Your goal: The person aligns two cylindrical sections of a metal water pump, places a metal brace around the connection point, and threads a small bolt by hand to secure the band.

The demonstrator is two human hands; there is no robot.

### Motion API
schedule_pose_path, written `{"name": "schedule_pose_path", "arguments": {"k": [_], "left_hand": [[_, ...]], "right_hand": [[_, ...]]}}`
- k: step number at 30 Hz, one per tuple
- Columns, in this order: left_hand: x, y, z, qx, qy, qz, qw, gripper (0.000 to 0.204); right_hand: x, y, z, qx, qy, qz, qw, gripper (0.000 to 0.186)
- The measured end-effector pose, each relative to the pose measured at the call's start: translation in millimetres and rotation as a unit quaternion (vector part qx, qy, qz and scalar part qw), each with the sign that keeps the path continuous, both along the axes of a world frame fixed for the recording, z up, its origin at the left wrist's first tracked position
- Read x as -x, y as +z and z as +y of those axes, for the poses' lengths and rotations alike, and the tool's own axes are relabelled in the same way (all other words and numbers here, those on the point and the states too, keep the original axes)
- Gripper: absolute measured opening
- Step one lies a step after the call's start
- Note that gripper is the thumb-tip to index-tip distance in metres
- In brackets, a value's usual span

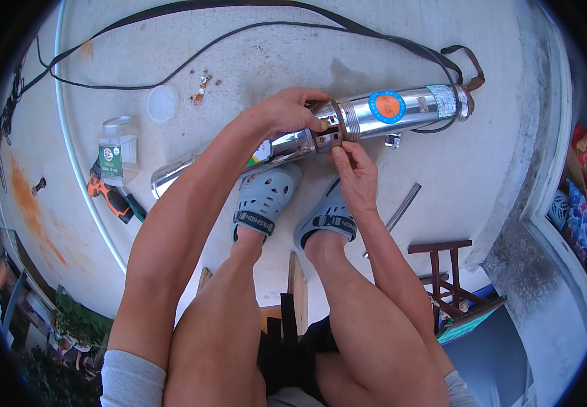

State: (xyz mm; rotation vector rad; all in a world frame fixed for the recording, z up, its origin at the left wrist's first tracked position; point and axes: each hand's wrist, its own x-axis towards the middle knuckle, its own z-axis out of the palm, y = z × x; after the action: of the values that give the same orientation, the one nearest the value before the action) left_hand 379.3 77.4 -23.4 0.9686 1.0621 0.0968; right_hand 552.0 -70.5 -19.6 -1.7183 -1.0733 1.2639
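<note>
A long shiny steel submersible pump [293, 146] lies slantwise on the floor just beyond my feet. Its middle joint has a threaded collar and a slotted metal strainer band [327, 139]. My left hand [292, 112] reaches over the joint from above, its fingers closed around the far side and the thumb pressed on the band. From the near side, my right hand [356, 168] pinches the band's lower edge between thumb and bent fingers. Part of the joint is hidden under my left hand. A round blue and orange sticker [387, 107] is on the pump's right section.
A black cable [239, 28] arcs behind the pump. At left are a clear jar [118, 146], its round lid [163, 103], an orange power drill [109, 199] and a pale hose [70, 146]. A metal rod [404, 205] and a wooden stool [442, 271] are at right.
</note>
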Motion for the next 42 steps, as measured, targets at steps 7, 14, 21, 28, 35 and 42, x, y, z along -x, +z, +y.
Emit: {"name": "schedule_pose_path", "arguments": {"k": [7,14,21,28,35,42], "left_hand": [[5.0,16.4,13.4,0.048,-0.038,-0.016,0.998,0.066],[8.2,0.6,13.5,0.067,-0.023,-0.025,0.997,0.066],[2.9,11.2,11.2,0.067,-0.023,-0.009,0.997,0.059],[3.3,26.4,14.6,0.076,-0.036,0.014,0.996,0.061],[5.9,12.7,11.6,0.069,-0.027,0.021,0.997,0.061],[3.6,20.8,12.7,0.072,-0.036,0.006,0.997,0.061]], "right_hand": [[5.4,-1.7,-4.9,0.029,-0.028,0.159,0.986,0.023],[15.7,-5.8,-8.1,0.008,-0.066,0.139,0.988,0.042],[-16.8,-18.0,12.0,-0.129,0.075,-0.196,0.969,0.057],[-23.2,13.8,41.9,-0.279,0.169,-0.387,0.863,0.065],[-37.3,10.7,69.2,-0.265,0.302,-0.361,0.842,0.078],[-38.3,23.1,78.7,-0.25,0.337,-0.372,0.828,0.077]]}}
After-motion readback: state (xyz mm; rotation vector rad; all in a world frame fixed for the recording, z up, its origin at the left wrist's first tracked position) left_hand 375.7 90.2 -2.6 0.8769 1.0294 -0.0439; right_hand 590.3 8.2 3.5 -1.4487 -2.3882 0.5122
